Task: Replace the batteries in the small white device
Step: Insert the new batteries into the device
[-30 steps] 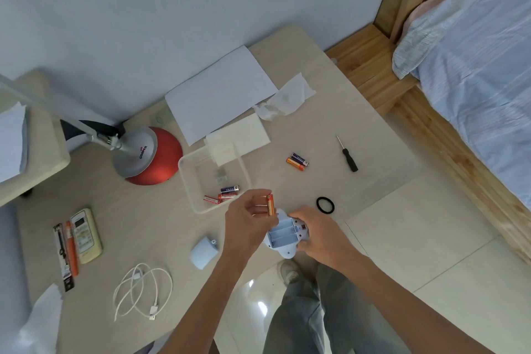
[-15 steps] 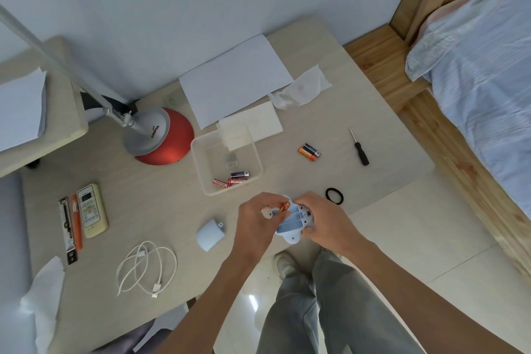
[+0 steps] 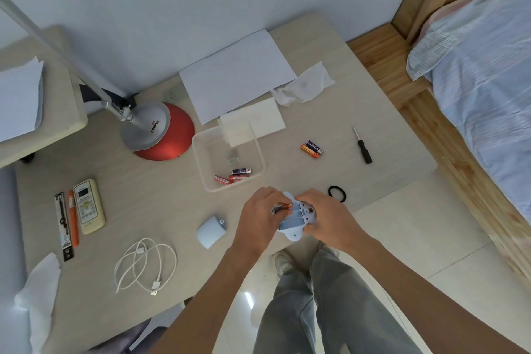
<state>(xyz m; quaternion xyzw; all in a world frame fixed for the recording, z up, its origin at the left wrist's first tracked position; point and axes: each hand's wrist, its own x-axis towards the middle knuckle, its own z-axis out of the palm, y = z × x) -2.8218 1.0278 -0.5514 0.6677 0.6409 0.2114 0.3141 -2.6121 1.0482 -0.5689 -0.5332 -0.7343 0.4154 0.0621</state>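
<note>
Hands [image 3: 290, 214] fit an orange battery [image 3: 283, 206] beside the "COOPER" lamp base [image 3: 161, 131].

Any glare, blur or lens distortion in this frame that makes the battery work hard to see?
Head view: wide-angle bending curves the desk edges and the lamp arm; glare only on the floor tiles; soft, even light; the orange battery in the left hand is small but sharp.

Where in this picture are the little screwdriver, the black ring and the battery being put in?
screwdriver [image 3: 366, 154]: head view, on its black handle.
black ring [image 3: 336, 193]: head view, on the band's left arc.
battery [image 3: 284, 206]: head view, on its orange body, held by the left hand [image 3: 258, 210].
</note>
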